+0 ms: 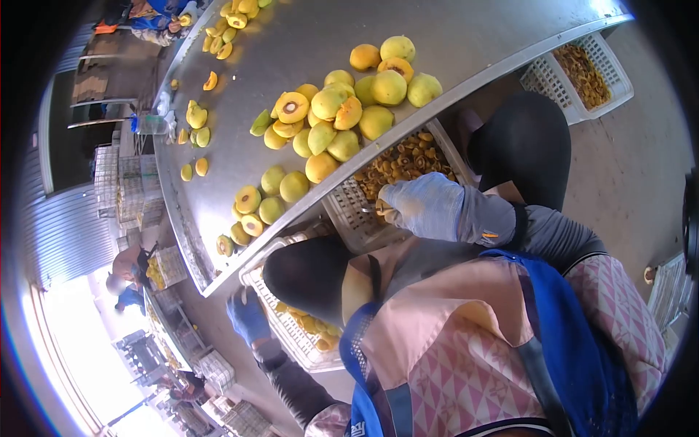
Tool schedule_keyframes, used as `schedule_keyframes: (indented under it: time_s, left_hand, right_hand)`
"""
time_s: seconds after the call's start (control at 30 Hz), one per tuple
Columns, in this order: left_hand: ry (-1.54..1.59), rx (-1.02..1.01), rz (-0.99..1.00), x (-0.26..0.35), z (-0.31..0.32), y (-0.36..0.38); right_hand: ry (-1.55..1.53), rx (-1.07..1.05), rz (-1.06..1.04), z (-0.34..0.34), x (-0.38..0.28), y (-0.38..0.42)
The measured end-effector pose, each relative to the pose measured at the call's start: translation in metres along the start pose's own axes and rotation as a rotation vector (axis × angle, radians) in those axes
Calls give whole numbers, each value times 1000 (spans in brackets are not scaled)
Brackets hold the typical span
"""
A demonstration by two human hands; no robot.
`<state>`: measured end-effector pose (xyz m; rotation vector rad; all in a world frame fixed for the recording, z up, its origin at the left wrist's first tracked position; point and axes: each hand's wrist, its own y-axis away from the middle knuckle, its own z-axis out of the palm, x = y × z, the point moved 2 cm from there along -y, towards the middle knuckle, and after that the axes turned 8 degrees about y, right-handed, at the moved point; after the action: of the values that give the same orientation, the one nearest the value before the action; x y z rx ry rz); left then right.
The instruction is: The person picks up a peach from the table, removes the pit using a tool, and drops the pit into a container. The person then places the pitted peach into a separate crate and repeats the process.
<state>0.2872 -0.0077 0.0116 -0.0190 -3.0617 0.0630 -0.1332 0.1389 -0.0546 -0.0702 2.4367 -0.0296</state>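
Observation:
My right hand [424, 206], in a blue-grey glove, is closed over a white crate [347, 218] of brown pits [408, 159]. A small metal tip shows at its fingers; the rest of what it holds is hidden. At the lower left, my left hand [249, 317], also gloved, is beside a white crate [320, 360] of yellow fruit pieces [309, 325]. Its fingers are slightly apart, with nothing visible in them. Whole and cut yellow-green fruits [388, 87] lie on the metal table [466, 36] above both hands.
The metal table edge [502, 73] runs diagonally above my knees. Another white crate [619, 81] with dried-looking brown pieces stands at the upper right. A person's hand [182, 20] is across the table at the upper left. Stacked crates [131, 186] and another person [127, 269] are farther left.

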Motion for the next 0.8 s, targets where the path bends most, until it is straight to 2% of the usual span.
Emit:
schedule_keyframes:
  time_s: [0.07, 0.13, 0.2, 0.23, 0.27, 0.33, 0.4, 0.43, 0.5, 0.53, 0.6, 0.63, 0.7, 0.73, 0.8]
  left_hand:
    - [263, 89, 220, 43, 4, -31]
    - [467, 35, 261, 118, 8, -64]
    - [687, 31, 425, 179, 34, -104]
    - [698, -9, 390, 210, 47, -123]
    - [468, -10, 415, 253, 41, -127]
    - [384, 5, 474, 294, 63, -150]
    - [69, 13, 497, 326, 78, -151]
    - [68, 8, 508, 330, 82, -148]
    - [228, 151, 496, 330, 86, -139]
    - [225, 145, 497, 327, 90, -136]
    - [476, 102, 506, 320, 92, -130]
    - [478, 101, 510, 315, 88, -127]
    - [1045, 17, 578, 299, 78, -119]
    - [1045, 9, 575, 295, 64, -101]
    - [1113, -432, 409, 300, 30, -48]
  right_hand:
    - [-5, -3, -1, -2, 0, -3]
    - [-10, -4, -4, -8, -2, -5]
    - [-31, -95, 43, -12, -1, -6]
    - [-49, -91, 46, -13, 1, -7]
    - [-46, -87, 53, -14, 3, -8]
    - [-65, -41, 65, -16, 8, -9]
    - [-86, -15, 79, -20, 10, -8]
    - [-107, 13, 87, -22, 11, -8]
    - [-175, 105, 71, -21, 14, -8]
    - [-241, 189, 39, -21, 13, -8]
    - [-256, 211, 51, -27, 8, -10]
    - [-266, 238, 66, -31, 7, -12]
    - [-334, 326, 63, -32, 9, -16]
    - [-408, 406, 52, -32, 9, -17]
    - [-440, 425, 51, -37, 2, -20]
